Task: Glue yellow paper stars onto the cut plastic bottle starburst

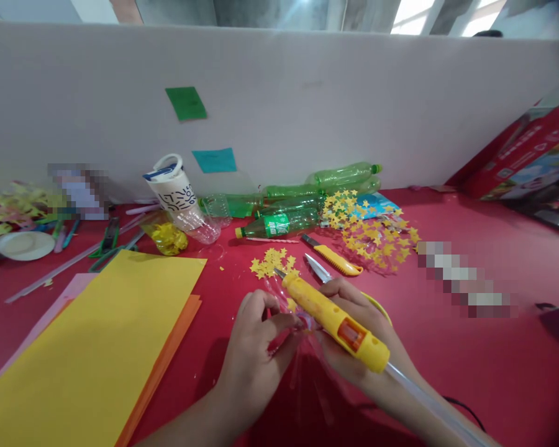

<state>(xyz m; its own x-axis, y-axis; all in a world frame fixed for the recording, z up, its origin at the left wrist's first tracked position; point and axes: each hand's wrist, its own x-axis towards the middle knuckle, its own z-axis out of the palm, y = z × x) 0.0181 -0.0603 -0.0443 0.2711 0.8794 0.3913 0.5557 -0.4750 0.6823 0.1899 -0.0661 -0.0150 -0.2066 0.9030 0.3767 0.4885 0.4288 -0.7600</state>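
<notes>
1. Left: a stack of coloured paper (97,335), yellow on top, its right edge near the left forearm.
2. Left hand (256,347): thumb and fingers pinched together on a see-through plastic piece (304,321), which sits between both hands.
3. Beyond that piece: a small pile of yellow stars (270,264).
4. Yellow glue gun (321,304): long axis slanting from upper left to lower right, nozzle pointing towards the pile, past the plastic piece rather than at it.
5. Right hand (372,316): closed around the gun; its fingertips are partly hidden.
6. Scissors (317,268) and a craft knife (338,257) crowd the space just beyond.
7. Right: red tabletop (447,347), seemingly the widest room.
</notes>
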